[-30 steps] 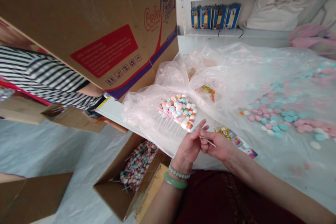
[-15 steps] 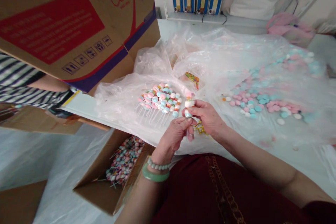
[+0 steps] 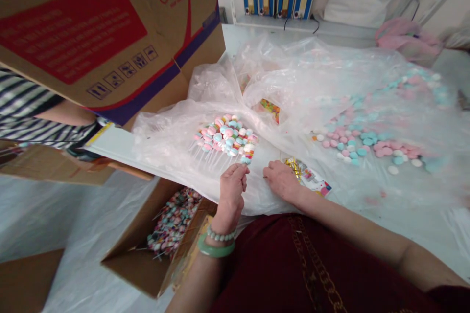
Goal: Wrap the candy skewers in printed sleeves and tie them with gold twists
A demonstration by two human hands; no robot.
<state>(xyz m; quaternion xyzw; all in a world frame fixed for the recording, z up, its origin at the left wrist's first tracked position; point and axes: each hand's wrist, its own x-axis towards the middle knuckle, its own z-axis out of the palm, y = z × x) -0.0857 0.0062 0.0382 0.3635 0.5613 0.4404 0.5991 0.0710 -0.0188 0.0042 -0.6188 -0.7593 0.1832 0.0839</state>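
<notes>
My left hand (image 3: 233,183) is closed in a pinch at the lower end of a candy skewer (image 3: 248,150), whose stacked pink, white and blue pieces point away from me. The skewer's top lies at the right edge of a pile of similar candy skewers (image 3: 222,134) with white sticks. To the right, my right hand (image 3: 282,181) rests low on the plastic sheet with its fingers curled together; what they pinch, if anything, is too small to make out. Beside it are gold twist ties (image 3: 293,168) and a printed packet (image 3: 316,183).
Loose pastel candy discs (image 3: 352,144) lie on the right under and around clear plastic sheeting (image 3: 293,83). A large cardboard box (image 3: 161,83) stands at left. Below the table edge, an open carton (image 3: 132,266) holds many skewers. A person's striped clothing (image 3: 29,112) shows behind the box.
My hands have moved apart. The left carried the candy skewer leftward to the pile; the right dropped to the sheet near the twist ties, leaving the printed packet in sight.
</notes>
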